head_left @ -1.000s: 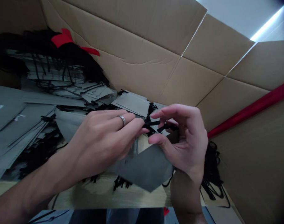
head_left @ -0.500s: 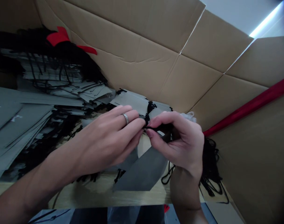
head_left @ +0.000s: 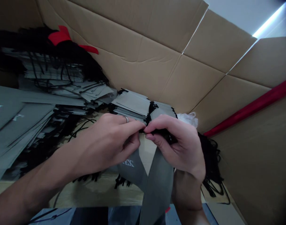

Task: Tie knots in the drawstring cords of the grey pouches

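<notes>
My left hand point(head_left: 110, 140), with a ring on one finger, is closed in a pinch in the middle of the view. Its fingertips meet those of my right hand point(head_left: 180, 140), which is pinched shut as well. Between the fingertips a small bit of black cord point(head_left: 144, 130) shows; most of it is hidden by the fingers. Below the hands hangs a folded grey sheet point(head_left: 158, 184), with white letters on its left part, partly covered by my left hand. How the cord joins the sheet is hidden.
Stacks of grey sheets with black cord ends point(head_left: 131, 103) lie behind the hands. More grey pieces point(head_left: 21, 115) and a black cord bundle with a red tie point(head_left: 59, 37) fill the left. Black cords point(head_left: 211, 165) lie at right. Cardboard walls point(head_left: 145, 37) enclose the table point(head_left: 105, 195).
The grey sheet has swung down and now hangs past the table's front edge, showing its white letters. My left hand's fingers have curled more, and both hands stay close together.
</notes>
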`<state>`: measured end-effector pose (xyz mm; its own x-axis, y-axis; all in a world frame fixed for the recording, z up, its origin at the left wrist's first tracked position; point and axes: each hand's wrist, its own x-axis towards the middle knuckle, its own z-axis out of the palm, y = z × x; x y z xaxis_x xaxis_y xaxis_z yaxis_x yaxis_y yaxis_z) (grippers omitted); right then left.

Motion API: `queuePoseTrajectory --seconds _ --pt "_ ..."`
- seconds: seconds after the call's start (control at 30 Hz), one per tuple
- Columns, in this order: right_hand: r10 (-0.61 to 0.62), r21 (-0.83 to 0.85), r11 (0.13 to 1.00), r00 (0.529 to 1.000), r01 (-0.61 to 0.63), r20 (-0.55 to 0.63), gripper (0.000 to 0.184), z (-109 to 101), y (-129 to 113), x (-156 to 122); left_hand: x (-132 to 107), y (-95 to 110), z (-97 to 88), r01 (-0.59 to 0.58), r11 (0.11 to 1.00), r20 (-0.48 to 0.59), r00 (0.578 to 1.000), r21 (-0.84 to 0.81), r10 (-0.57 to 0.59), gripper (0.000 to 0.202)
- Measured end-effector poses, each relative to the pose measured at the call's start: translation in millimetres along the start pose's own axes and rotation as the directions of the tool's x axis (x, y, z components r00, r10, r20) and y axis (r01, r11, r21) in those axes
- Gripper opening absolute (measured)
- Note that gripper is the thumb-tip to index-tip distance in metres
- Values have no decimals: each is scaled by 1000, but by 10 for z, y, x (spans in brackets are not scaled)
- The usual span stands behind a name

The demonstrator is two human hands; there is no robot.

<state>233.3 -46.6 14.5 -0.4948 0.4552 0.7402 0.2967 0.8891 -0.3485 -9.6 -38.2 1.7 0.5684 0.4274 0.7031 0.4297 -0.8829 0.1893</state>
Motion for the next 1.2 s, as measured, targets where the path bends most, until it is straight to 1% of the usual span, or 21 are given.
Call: queuePoseTrajectory --seconds 0.1,0.23,0.33,0.47,0.53,0.6,0.63,0.7,0.77,0.83,0.9,1.0,1.07,1.2 --pt "-17 34 999 1000 16 8 13 28 29 7 21 2 31 11 998 -52 999 -61 -14 23" --pt "54 4 999 998 -54 -40 25 44 29 -20 31 -14 67 27 998 -69 997 -65 -31 20" --pt "103 -45 993 992 -106 -67 26 53 5 -40 29 -21 103 34 999 -17 999 3 -34 25" --pt "103 -59 992 992 -108 -70 27 79 -1 -31 -6 -33 177 20 992 68 997 124 -29 26" --pt "109 -50 992 992 -112 -59 27 82 14 -29 -23 -42 202 10 986 72 997 169 -22 27" --pt "126 0 992 991 -126 -47 25 67 32 -39 -21 -45 198 -2 984 43 999 177 -5 29" --pt "135 37 990 990 -134 -39 24 53 42 -50 -11 -42 182 -16 990 39 999 142 11 31" --pt "150 119 982 988 -145 -33 27 21 61 -76 26 -21 127 -41 999 52 998 13 40 33" --pt "146 217 967 989 -136 -29 31 4 83 -98 73 13 54 -52 990 91 994 -131 64 34" --pt "127 326 938 992 -115 -17 34 20 114 -106 115 50 -11 -67 972 110 990 -223 93 33" --pt "77 436 898 997 -57 -29 31 76 150 -99 141 80 -54 -88 953 121 984 -290 127 32" --pt "8 564 823 992 65 -126 25 213 183 -75 143 104 -81 -98 921 132 979 -378 158 31" --pt "10 629 771 986 96 -164 25 313 182 -61 124 113 -91 -92 902 133 978 -422 162 32" --pt "-9 738 658 981 151 -193 26 472 165 -48 70 138 -105 -70 868 154 974 -492 166 31"
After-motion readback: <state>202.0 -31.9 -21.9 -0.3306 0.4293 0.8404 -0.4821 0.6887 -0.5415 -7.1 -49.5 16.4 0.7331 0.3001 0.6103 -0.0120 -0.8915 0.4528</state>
